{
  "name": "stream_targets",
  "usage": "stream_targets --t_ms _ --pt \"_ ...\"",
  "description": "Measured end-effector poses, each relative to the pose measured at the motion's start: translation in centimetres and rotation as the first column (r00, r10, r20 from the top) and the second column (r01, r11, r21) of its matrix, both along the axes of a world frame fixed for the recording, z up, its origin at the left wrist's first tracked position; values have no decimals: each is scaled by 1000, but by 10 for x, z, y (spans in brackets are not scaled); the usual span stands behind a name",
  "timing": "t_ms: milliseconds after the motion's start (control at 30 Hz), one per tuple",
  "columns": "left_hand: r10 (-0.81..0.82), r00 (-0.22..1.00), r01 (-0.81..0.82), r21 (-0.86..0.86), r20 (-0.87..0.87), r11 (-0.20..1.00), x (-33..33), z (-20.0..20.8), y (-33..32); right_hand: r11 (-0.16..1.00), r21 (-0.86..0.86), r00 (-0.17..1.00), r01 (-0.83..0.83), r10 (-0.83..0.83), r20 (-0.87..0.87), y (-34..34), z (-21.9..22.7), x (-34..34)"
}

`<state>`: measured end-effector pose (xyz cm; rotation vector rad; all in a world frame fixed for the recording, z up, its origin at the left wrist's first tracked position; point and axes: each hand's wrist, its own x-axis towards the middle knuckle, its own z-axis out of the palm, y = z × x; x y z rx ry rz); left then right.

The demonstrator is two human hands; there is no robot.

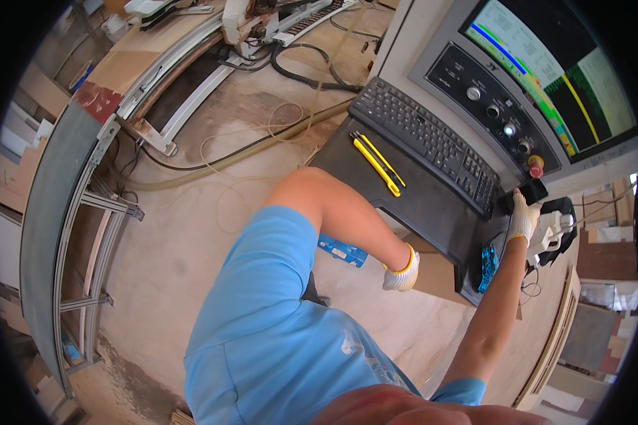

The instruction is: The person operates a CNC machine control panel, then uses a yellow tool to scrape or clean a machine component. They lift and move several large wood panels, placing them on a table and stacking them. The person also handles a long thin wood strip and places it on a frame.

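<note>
My right hand (524, 219), in a white knitted glove with bare fingertips, reaches to the right end of the console shelf. Its fingers are closed round a small black box-shaped thing (534, 191), partly hidden by the hand, below the red knob (536, 165). My left hand (402, 273), in a similar glove with a yellow cuff edge, hangs low beside the shelf's front edge; its fingers are hidden. On the black shelf (333, 157) lie a yellow utility knife (377, 166) and a thin yellow-and-black stick-like tool (388, 161), left of the black keyboard (425, 138).
Above the keyboard are a control panel (490, 106) and a lit screen (581, 78). A blue crinkled bundle (488, 268) and a white device with cords (548, 234) are near my right forearm. A metal-framed machine table (46, 234) stands left; hoses and cables (213, 168) cross the floor.
</note>
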<state>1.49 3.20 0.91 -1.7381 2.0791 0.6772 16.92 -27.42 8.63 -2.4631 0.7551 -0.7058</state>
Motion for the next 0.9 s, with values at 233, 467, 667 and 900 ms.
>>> stream_targets --t_ms 233,467,667,900 --pt "-30 1000 30 -10 -2 999 8 -1 1 1000 19 996 -3 1 92 39 8 5" --pt "-20 998 17 -55 -51 998 14 -27 0 973 123 977 197 -205 53 68 21 -18" --pt "-68 998 67 -59 -15 996 13 -21 0 950 154 962 272 -268 -47 73 28 -22" --pt "41 998 -39 33 -43 999 12 -4 -1 983 100 978 154 -137 -156 73 55 -49"
